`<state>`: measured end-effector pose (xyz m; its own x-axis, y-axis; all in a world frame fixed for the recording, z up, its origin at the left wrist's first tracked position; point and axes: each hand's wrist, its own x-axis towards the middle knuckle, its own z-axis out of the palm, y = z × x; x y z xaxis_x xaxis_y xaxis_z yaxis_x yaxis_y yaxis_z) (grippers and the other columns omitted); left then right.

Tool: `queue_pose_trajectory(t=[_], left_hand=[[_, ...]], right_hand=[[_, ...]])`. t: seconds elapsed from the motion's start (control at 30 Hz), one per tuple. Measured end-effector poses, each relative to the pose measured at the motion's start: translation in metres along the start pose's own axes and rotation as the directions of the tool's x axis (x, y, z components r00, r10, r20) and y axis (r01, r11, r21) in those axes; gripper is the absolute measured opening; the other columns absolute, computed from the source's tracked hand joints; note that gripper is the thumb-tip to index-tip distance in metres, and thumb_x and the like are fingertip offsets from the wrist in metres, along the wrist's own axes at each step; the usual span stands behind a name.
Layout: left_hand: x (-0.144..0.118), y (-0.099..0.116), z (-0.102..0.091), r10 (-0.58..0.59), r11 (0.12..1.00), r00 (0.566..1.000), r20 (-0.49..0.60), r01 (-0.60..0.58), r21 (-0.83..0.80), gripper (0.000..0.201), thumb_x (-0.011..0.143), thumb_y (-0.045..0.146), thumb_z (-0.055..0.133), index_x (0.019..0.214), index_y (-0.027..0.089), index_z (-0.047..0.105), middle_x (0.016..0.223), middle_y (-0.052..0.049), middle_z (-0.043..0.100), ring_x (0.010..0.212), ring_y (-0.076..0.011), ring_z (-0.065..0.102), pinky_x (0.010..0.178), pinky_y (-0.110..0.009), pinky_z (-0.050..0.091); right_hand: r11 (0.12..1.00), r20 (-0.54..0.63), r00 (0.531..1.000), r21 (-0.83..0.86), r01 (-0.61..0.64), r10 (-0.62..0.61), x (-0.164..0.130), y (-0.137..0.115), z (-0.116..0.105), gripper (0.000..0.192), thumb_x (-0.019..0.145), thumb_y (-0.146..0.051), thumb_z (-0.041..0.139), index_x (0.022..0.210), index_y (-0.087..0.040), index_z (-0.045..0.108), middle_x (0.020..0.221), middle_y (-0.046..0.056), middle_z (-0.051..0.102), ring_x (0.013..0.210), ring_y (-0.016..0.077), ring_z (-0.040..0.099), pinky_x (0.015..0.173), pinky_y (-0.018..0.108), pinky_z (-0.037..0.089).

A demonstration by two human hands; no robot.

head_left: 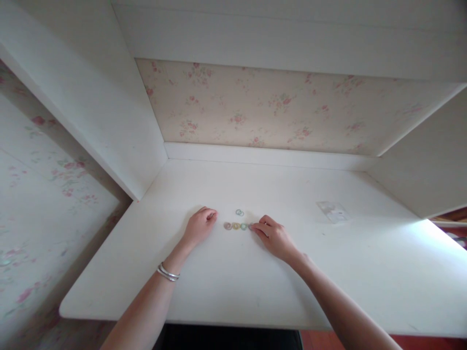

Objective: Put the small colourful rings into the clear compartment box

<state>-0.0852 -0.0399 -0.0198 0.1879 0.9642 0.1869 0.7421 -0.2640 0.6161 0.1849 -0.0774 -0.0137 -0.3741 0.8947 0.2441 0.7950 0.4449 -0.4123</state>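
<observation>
Several small hair ties lie in a row on the white desk (226,272): a pink one (228,226), a yellow one (236,226), a green one (243,226) and a purplish one (251,226) at the right end. My right hand (272,236) has its thumb and index finger pinched at the purplish tie, partly covering it. Just behind the row, two overlapping thin green hair ties (239,212) lie flat. To the left of the row my left hand (201,223) rests on the desk, fingers curled in, with nothing visible in it.
A clear plastic bag (333,212) lies flat on the desk to the right. White panels (105,97) rise at the left and right sides, with a floral back wall (255,107) behind. An overhead white board (273,43) spans the top. A dark seat (233,338) shows below the front edge.
</observation>
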Motion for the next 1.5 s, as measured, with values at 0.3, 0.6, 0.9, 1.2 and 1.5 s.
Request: queue_pose_trajectory(t=[0.3,0.6,0.9,1.2,1.5], left_hand=[[0.001,-0.001,0.001,0.008,1.000,1.000,-0.001,-0.008,-0.004,0.024,0.087,0.031,0.044,0.089,0.020,0.065,0.083,-0.002,0.064,0.075,-0.0140,0.057,0.069,-0.024,0.041],[0.002,0.012,0.004,0.040,0.998,0.999,0.010,-0.039,-0.050,0.025,0.088,0.031,0.044,0.088,0.019,0.066,0.084,-0.003,0.063,0.074,-0.0136,0.057,0.069,-0.023,0.042],[0.034,0.055,0.022,0.145,0.977,0.964,0.224,-0.175,0.120,0.021,0.085,0.031,0.049,0.089,0.024,0.068,0.092,-0.002,0.063,0.076,-0.0134,0.059,0.073,-0.023,0.042],[0.052,0.056,0.033,0.118,0.947,0.948,0.294,-0.197,0.254,0.020,0.083,0.030,0.052,0.086,0.026,0.071,0.087,-0.001,0.063,0.079,-0.0145,0.060,0.074,-0.024,0.042],[0.046,0.058,0.031,0.133,0.974,0.970,0.205,-0.167,0.156,0.022,0.086,0.027,0.048,0.086,0.022,0.069,0.088,-0.002,0.060,0.078,-0.0132,0.058,0.074,-0.023,0.043]], right_hand=[[0.999,-0.028,1.000,0.039,0.014,-0.013,-0.005,0.009,0.005,0.025,0.091,-0.030,0.045,0.099,-0.029,0.068,0.086,0.002,0.058,0.068,0.0109,0.056,0.064,0.022,0.043],[0.926,-0.215,0.940,0.329,-0.184,0.264,-0.017,0.015,0.003,0.028,0.090,-0.037,0.045,0.091,-0.021,0.068,0.080,0.003,0.058,0.063,0.0116,0.053,0.059,0.023,0.042],[0.901,-0.226,0.924,0.381,-0.207,0.308,-0.019,0.020,0.003,0.027,0.090,-0.037,0.045,0.089,-0.022,0.068,0.079,0.002,0.059,0.061,0.0108,0.052,0.058,0.022,0.040],[0.896,-0.195,0.938,0.401,-0.191,0.287,-0.021,0.022,0.002,0.025,0.090,-0.035,0.046,0.090,-0.023,0.067,0.080,0.002,0.058,0.060,0.0096,0.051,0.057,0.021,0.040],[0.901,-0.185,0.947,0.399,-0.171,0.262,-0.021,0.023,-0.001,0.024,0.089,-0.034,0.046,0.090,-0.023,0.067,0.079,0.002,0.057,0.061,0.0097,0.051,0.059,0.022,0.039]])
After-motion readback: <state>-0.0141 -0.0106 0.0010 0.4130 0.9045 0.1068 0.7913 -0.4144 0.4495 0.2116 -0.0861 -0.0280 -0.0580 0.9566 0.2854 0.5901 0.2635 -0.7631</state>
